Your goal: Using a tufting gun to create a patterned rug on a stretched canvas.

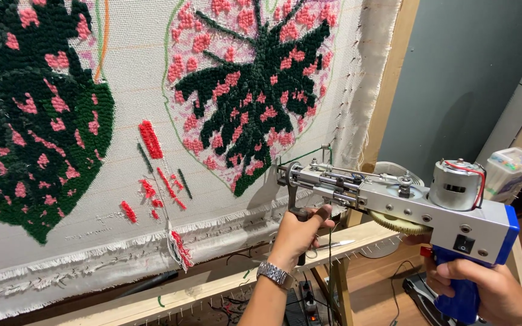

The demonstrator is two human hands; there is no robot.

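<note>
— So, what are the hands on?

— Both are on a tufting gun (pixel 394 202), silver with a blue rear end. The left hand (pixel 300 232) has its fingers curled tight round the black front handle under the needle end. The right hand (pixel 484 290) is wrapped round the blue grip at the back, low in the right corner.

— And where is the gun?

— Held level, its tip touching or just off the stretched cloth (pixel 134 84), at the lower edge of the right-hand leaf pattern (pixel 252 90) of dark green and pink yarn. A green yarn (pixel 303 156) runs into the tip.

— Anything else nearby?

— A bigger leaf pattern (pixel 31 115) fills the left side, with short red yarn marks (pixel 152 172) between the two. The cloth is pinned on a wooden frame (pixel 212 293). The left wrist wears a metal watch (pixel 275 274).
</note>
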